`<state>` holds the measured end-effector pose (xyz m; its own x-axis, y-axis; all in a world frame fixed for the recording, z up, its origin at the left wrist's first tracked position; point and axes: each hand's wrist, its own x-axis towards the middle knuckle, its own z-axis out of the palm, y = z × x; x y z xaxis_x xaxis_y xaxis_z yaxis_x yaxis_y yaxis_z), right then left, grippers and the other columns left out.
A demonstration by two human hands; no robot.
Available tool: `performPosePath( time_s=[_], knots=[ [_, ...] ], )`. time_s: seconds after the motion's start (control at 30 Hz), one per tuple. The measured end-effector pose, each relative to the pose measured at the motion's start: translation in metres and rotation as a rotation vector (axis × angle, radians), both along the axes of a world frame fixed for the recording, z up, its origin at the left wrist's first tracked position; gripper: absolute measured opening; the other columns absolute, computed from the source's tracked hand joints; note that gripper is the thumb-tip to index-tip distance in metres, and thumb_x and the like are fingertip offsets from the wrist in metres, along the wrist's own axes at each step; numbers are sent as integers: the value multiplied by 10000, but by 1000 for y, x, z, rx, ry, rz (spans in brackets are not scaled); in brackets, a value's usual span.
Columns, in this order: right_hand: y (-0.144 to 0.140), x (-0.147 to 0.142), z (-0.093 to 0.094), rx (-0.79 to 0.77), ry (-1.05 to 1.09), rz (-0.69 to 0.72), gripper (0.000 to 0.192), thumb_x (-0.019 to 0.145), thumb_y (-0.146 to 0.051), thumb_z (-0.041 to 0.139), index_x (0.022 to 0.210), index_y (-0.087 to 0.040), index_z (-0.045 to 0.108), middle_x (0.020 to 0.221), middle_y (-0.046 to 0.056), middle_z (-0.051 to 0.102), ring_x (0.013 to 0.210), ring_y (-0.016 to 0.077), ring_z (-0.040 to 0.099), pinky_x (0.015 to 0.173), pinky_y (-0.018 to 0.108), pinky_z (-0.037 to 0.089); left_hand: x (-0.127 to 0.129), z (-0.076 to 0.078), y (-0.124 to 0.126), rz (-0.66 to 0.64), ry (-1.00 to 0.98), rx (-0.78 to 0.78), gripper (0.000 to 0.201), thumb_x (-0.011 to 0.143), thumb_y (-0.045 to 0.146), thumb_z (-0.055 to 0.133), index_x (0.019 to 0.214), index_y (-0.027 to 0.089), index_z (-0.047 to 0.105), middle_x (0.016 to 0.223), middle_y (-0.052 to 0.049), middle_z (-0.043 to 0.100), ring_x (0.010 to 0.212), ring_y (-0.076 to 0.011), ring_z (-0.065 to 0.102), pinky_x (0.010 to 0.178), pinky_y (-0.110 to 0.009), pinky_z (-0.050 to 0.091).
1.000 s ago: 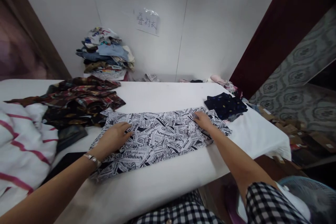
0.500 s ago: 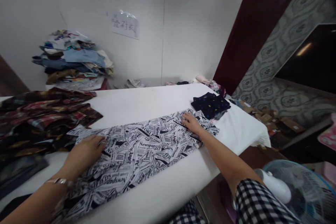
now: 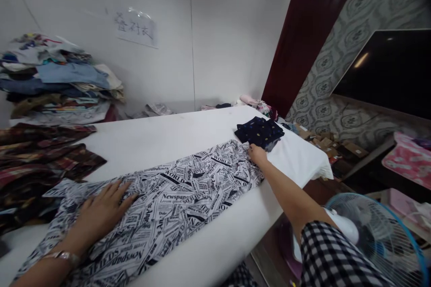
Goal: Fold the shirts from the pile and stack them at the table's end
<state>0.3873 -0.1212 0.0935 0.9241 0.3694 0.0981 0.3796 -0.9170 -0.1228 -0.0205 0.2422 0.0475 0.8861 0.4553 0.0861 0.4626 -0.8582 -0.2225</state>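
**Inspector:** Report the cloth first.

**Operator:** I see the newsprint-patterned garment (image 3: 168, 206) lying flat on the white table (image 3: 175, 139), stretched from near my left edge toward the far right corner. My left hand (image 3: 101, 210) lies palm down on its left part, fingers (image 3: 117, 190) spread and released, grasping nothing. My right hand (image 3: 257, 154) rests at the garment's far right end; its fingertips touch the cloth there, but I cannot tell whether they pinch it or only press.

**Inspector:** What lies beyond the fingers?

**Operator:** Just past my right fingertips sits a folded dark navy garment with coloured dots (image 3: 259, 131), touching or nearly touching the printed cloth's end. Left of my left fingers lies a dark plaid heap (image 3: 40, 157). Behind that, against the wall, stands a stack of folded clothes (image 3: 57, 80). A paper sign (image 3: 136, 29) hangs on the wall. Below my right forearm stands a fan (image 3: 380, 233).
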Motion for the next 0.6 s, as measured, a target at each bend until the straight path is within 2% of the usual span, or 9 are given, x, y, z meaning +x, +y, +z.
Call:
performPosePath(
  time_s=[0.1,0.23,0.37,0.47,0.53,0.6],
  knots=[
    [-7,12,4,15,-19,-24,340,984,-281,326,1145,-179,607,1116,131,681,1037,218,631,806,275,431,-5,1,-1,0,31,32,498,830,312,303,1144,428,672,1480,51,463,1383,-288,391,1020,-550,334],
    [-13,16,-3,18,-22,-27,308,979,-268,347,1128,-188,605,1107,117,682,1004,220,638,801,285,436,-4,10,-10,55,87,51,479,781,311,372,1108,503,664,1460,117,472,1389,-272,381,1056,-551,274],
    [-14,10,-10,34,-39,-6,311,986,-251,333,1125,-162,597,1100,123,673,976,222,639,798,296,442,0,16,-15,88,88,2,472,773,309,403,1119,497,663,1476,97,458,1401,-283,359,1063,-583,256],
    [-15,4,-2,49,-62,24,300,967,-253,383,1119,-127,609,1074,147,670,983,246,636,822,320,450,1,18,-18,121,82,-22,475,797,295,393,1160,445,661,1497,47,440,1409,-279,346,1062,-569,285],
    [-10,-3,7,66,-106,51,315,939,-247,432,1173,-114,595,1162,179,637,1076,284,600,891,366,445,2,19,-19,131,80,-31,485,825,284,363,1199,402,649,1517,14,416,1409,-279,347,1067,-562,292],
    [2,-15,14,115,-177,158,391,928,-262,446,1279,-121,545,1339,191,542,1233,306,502,1000,415,400,3,18,-19,133,74,-50,494,855,282,324,1229,380,632,1529,5,399,1412,-276,343,1075,-565,286]
  ],
)
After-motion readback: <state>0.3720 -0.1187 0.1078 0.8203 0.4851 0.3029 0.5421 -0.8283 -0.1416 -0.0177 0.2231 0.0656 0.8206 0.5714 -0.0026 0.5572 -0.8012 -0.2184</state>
